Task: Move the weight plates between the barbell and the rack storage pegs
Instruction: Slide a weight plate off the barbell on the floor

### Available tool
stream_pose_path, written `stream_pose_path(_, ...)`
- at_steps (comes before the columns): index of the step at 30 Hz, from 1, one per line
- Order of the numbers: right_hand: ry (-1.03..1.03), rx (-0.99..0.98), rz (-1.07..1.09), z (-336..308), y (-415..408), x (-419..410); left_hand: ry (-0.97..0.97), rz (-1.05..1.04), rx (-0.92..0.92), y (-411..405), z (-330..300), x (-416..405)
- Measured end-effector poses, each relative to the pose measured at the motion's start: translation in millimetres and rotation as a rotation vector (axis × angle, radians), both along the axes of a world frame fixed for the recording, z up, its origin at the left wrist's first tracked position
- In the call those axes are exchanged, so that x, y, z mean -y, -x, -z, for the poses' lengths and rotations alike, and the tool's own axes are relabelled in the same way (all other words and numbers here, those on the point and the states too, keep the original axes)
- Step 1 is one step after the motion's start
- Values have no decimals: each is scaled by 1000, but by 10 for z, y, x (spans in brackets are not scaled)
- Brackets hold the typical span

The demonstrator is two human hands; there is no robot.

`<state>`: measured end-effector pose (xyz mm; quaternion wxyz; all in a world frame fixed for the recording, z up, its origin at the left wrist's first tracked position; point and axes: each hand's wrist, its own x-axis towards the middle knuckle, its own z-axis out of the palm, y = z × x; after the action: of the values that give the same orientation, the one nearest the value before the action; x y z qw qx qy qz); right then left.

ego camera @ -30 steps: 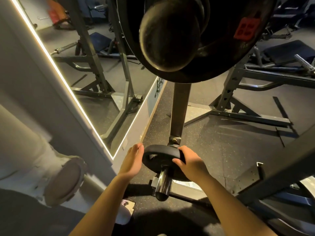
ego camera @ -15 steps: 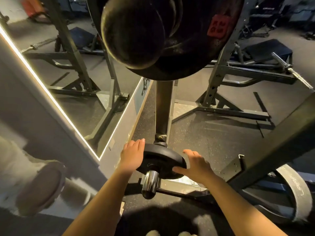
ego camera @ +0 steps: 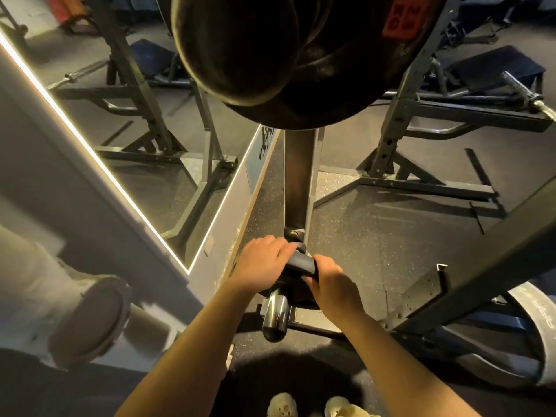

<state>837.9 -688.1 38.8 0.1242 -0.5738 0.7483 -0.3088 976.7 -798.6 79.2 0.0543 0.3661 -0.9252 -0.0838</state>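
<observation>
Black rubber covers one small weight plate that I see sitting low on the rack, threaded onto one chrome storage peg whose rounded end points toward me. My two hands hold this plate from opposite sides. My left hand lies over its upper left rim with the fingers curled across the top edge, grasping it. My right hand wraps the upper right rim, its fingers likewise clenched round the plate. One dark steel upright rises behind the peg from the speckled rubber floor. Overhead, very close to the camera, hangs a stack of large black plates; I cannot count them, and one carries a red label. One mirror with a lit edge stands on the left. Two pale shoes show at the bottom edge.
</observation>
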Motion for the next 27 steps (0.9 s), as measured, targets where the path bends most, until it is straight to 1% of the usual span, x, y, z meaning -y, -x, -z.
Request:
stream_pose_path(3,-52,112,38,96,49,-119,-233,-117,-210,-60,-15,16)
stream_pose_path(6,-194,215,82,343,150,-266,-366,-259,-323,-327,-14,63)
stream_pose_path(10,-574,241,101,571,352,-317,-382,-232,-258,-656,5,103)
stream_pose_path(12,-689,280,83,481,452,-248,-444,-245,-258,-678,89,96)
stream_pose_path(13,-674,307,77,394,487,-191,-454,-249,-249,-662,132,89)
stream_pose_path(15,-548,333,55,183,524,-61,-438,-252,-233,-598,201,100)
stream_pose_path(16,-499,338,39,51,514,-9,-379,-247,-204,-567,208,119)
stream_pose_path(17,-458,328,16,-82,467,53,-280,-219,-148,-560,187,146)
stream_pose_path(19,-383,200,-41,-295,367,134,-110,-120,-31,-483,97,171)
stream_pose_path(21,-262,33,-111,-361,234,183,-30,-69,36,-358,8,114)
stream_pose_path(22,-213,-6,-137,-350,175,177,-5,-57,58,-273,-15,62)
stream_pose_path(24,-214,22,-119,-239,103,111,21,-31,89,-88,-47,-51)
stream_pose_path(27,-256,123,5,-94,110,-72,62,34,152,152,-32,-177)
